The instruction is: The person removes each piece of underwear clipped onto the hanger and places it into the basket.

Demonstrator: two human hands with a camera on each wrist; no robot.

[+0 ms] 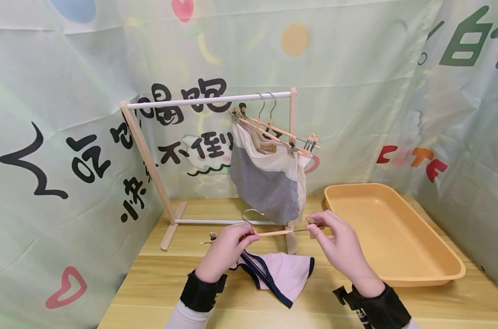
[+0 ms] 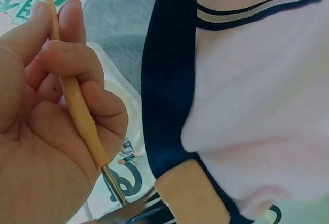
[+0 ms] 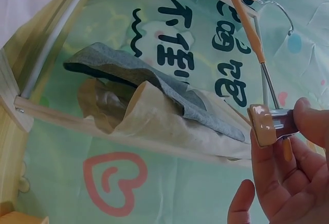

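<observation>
My left hand [image 1: 228, 249] grips the orange-toned bar of a clip hanger [image 1: 273, 234], its metal hook pointing up. In the left wrist view, fingers curl round that bar, and the hanger's left clip [image 2: 193, 190] sits at the navy edge of a pale pink garment [image 2: 257, 90]. That garment droops from the left side, its lower part at the tabletop. My right hand [image 1: 341, 242] pinches the right-end clip [image 3: 263, 125] between thumb and fingers; no cloth shows in this clip. Part of the garment is hidden behind the left hand.
Behind the hands stands a wooden rack with a white rail [image 1: 216, 99]. Two clip hangers hang near its right end, carrying grey-and-cream shorts [image 1: 265, 178]. A yellow-orange tray [image 1: 397, 279] lies on the wooden table [image 1: 150, 292] at right. Printed curtains surround the table.
</observation>
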